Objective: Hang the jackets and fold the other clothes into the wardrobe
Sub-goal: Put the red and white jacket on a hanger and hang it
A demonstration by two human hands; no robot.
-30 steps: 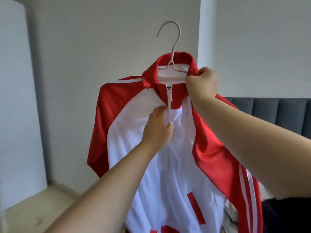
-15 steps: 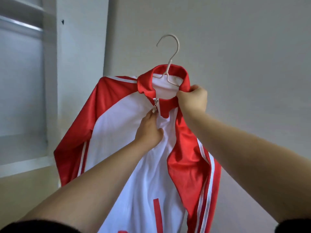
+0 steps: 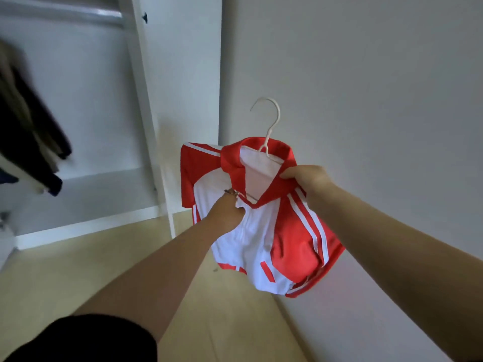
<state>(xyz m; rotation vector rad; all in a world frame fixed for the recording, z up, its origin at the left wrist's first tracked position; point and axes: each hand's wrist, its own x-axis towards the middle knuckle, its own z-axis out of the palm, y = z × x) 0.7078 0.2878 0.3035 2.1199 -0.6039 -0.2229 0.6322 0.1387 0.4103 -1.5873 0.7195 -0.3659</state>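
Observation:
A red and white track jacket [image 3: 264, 231] hangs on a white hanger [image 3: 270, 126], held up in front of me beside the wall. My right hand [image 3: 305, 178] grips the red collar on its right side. My left hand [image 3: 227, 212] pinches the front of the jacket at the zipper pull. The collar lies open and shows the white lining. The open white wardrobe [image 3: 141, 105] stands to the left, with a rail across its top.
Dark and beige garments [image 3: 31, 131] hang inside the wardrobe at the far left, above its white bottom shelf [image 3: 86, 189]. A plain wall [image 3: 366, 100] rises on the right. Pale wood floor [image 3: 78, 270] lies below.
My view has swung left and down, bringing the open wardrobe and floor into sight. The jacket now sits lower in view, and its collar has opened wider.

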